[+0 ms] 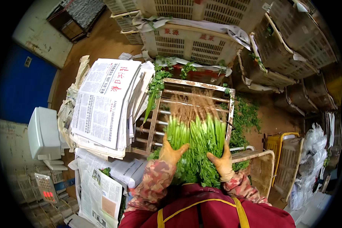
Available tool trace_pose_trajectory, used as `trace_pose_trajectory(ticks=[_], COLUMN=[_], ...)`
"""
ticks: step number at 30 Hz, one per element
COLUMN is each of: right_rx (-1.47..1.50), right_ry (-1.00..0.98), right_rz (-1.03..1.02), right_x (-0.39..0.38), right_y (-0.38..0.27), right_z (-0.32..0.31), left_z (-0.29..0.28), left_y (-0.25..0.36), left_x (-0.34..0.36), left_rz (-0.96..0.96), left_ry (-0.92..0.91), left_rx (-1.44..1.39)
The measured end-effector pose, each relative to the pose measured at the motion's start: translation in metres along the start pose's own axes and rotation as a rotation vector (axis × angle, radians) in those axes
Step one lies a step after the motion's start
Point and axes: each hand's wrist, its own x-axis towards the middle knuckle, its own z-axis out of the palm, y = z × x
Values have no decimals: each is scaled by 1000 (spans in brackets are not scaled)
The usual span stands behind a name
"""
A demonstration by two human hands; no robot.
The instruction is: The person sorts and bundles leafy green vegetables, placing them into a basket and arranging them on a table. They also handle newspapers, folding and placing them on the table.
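Observation:
A thick bunch of leafy celery (pixel 195 133) lies on a rusty metal rack (pixel 153 133) in front of me. Its brown roots (pixel 195 104) point away from me and its green leaves toward my body. From the left side my left hand (pixel 171 154), in a tan glove, presses against the stalks, with the thumb over the top. On the opposite side my right hand (pixel 222 161), also gloved, clasps the stalks with its thumb laid across the leaves. The fingers under the bunch are partly hidden.
A tall stack of newspapers (pixel 98 102) stands left of the rack, with a newspaper-covered pile (pixel 100 193) below it. Plastic crates (pixel 186 43) line the far side and the right. Loose greens (pixel 245 117) lie on the floor. A white plastic container (pixel 43 133) is far left.

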Motion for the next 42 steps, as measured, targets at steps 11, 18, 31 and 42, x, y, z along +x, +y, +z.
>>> trace_pose_trajectory(ticks=[11,18,31,42], right_rx=[-333,-671,-1111,-434], right_ry=[-87,-106,345,-306], right_rz=[-102,-71,-361,196], right_x=[79,100,282,224], right_y=[99,58,-25,42], right_z=[-19,-61,-129,-56], left_z=[1,101,111,131], left_y=[-23,37,36,24], left_x=[9,-13,-16,-8], left_rz=[625,1058,1040,1173], left_ry=[517,-167,-167,-58], left_rx=[443,565,582,531])
